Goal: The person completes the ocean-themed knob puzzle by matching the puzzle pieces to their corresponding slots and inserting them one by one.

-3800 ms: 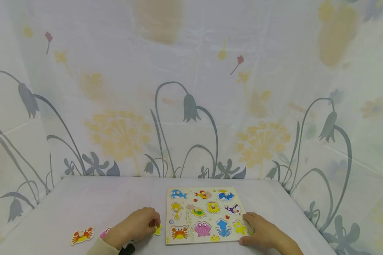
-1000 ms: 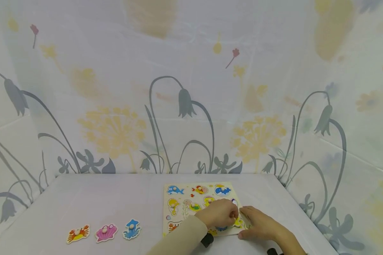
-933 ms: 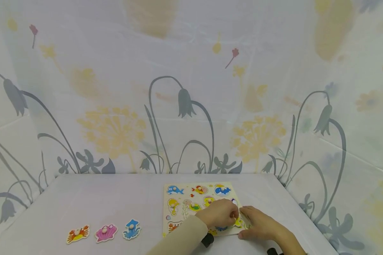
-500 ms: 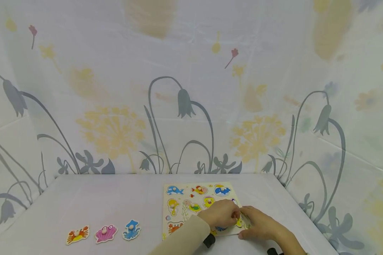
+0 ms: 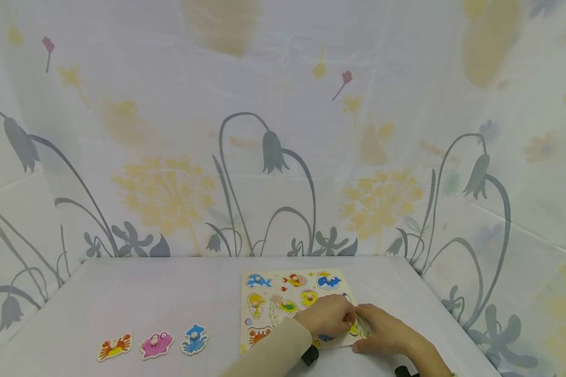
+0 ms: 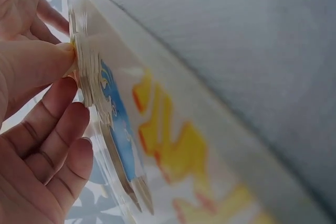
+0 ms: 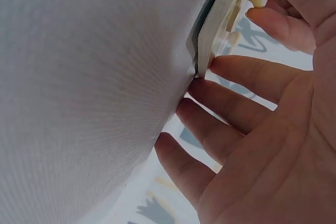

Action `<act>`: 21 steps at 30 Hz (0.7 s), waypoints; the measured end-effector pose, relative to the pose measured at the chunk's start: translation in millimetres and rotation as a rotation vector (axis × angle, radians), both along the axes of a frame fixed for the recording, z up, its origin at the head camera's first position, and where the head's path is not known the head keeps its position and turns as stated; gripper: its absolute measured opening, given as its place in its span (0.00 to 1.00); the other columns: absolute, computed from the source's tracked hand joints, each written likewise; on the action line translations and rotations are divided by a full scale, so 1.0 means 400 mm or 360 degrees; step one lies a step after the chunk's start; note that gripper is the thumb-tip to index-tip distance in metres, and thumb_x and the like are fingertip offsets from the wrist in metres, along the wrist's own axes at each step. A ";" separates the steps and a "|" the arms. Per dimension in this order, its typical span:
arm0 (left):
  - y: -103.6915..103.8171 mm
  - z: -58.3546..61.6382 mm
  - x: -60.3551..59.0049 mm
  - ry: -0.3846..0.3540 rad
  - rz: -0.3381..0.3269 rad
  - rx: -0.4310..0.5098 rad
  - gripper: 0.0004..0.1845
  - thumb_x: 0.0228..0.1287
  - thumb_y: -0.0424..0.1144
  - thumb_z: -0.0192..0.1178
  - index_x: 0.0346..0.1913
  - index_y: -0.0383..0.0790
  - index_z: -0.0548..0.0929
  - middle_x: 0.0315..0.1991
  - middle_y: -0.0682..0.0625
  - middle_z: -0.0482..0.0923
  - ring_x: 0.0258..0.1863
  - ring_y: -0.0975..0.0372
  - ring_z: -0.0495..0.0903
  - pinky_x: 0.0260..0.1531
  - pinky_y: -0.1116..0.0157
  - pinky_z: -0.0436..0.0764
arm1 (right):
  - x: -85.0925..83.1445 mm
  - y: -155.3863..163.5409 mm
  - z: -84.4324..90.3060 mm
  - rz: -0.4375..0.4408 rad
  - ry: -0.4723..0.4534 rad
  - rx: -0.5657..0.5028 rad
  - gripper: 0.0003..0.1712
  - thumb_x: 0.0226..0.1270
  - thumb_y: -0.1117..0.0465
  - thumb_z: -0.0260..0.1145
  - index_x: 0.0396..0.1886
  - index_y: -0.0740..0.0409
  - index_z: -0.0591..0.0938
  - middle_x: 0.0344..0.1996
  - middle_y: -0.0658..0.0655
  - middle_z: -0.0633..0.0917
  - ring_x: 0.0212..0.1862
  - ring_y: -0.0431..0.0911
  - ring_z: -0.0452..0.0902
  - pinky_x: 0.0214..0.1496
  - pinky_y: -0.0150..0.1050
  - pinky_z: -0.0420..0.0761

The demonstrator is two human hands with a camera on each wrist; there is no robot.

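Hands on flat wooden puzzle board

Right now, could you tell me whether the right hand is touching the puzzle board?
Touching. The right wrist view shows the right hand's fingertips against the edge of the puzzle board.

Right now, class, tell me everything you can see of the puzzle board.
The puzzle board is a pale, wooden-looking square lying flat on the white table. It carries bright sea-animal pieces with small pegs; crab, shell and squid recesses stand empty. The left hand and right hand touch its near right corner.
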State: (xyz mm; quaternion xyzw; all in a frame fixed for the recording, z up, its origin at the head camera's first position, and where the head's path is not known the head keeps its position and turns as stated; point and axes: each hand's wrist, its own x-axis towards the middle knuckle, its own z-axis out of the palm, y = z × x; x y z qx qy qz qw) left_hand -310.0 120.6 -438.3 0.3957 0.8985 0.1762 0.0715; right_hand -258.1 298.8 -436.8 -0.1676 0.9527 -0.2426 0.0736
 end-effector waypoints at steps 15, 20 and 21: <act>-0.001 -0.001 0.001 -0.0056 -0.0020 0.0034 0.06 0.60 0.37 0.64 0.37 0.53 0.86 0.33 0.63 0.79 0.33 0.71 0.70 0.40 0.74 0.70 | -0.003 0.000 0.000 0.0022 -0.0002 -0.0006 0.46 0.43 0.41 0.76 0.60 0.57 0.74 0.60 0.63 0.73 0.62 0.60 0.67 0.60 0.62 0.63; -0.004 -0.008 -0.003 -0.0088 -0.0011 0.0061 0.06 0.59 0.37 0.64 0.36 0.53 0.86 0.28 0.63 0.75 0.30 0.71 0.69 0.33 0.74 0.69 | -0.004 0.000 -0.002 0.0012 -0.0007 0.0008 0.45 0.43 0.41 0.76 0.60 0.56 0.75 0.60 0.63 0.73 0.62 0.60 0.67 0.60 0.62 0.64; -0.004 -0.009 -0.003 -0.0095 -0.0011 0.0066 0.06 0.59 0.37 0.64 0.36 0.53 0.86 0.27 0.63 0.74 0.29 0.71 0.69 0.32 0.74 0.69 | -0.004 0.001 -0.002 0.0011 -0.0009 0.0007 0.45 0.43 0.41 0.76 0.60 0.56 0.75 0.60 0.63 0.73 0.62 0.60 0.66 0.60 0.62 0.64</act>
